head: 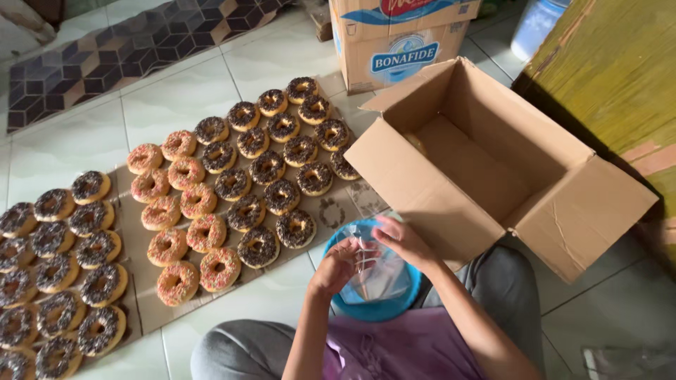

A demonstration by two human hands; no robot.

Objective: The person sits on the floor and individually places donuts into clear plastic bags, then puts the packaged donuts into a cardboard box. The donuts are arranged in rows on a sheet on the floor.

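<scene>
Doughnuts on the floor, boxes beside them

On a cardboard sheet (331, 211) sit chocolate-sprinkled doughnuts (282, 151) and, at its eight o'clock end, pink-sprinkled doughnuts (184, 222). More dark ones (63, 274) lie at nine o'clock. An open brown carton (493, 169) stands at three o'clock, a printed box (394, 42) at twelve, a patterned mat (105, 49) at eleven.

Brown, pink and blue on pale tiles

Dark chocolate-sprinkled doughnuts (282, 195) and pink rainbow-sprinkled doughnuts (186, 232) lie on tan cardboard sheets (144, 295); a blue bowl (377, 306), a plain brown box (493, 169), a grey-and-maroon cube-patterned mat (105, 60).
</scene>
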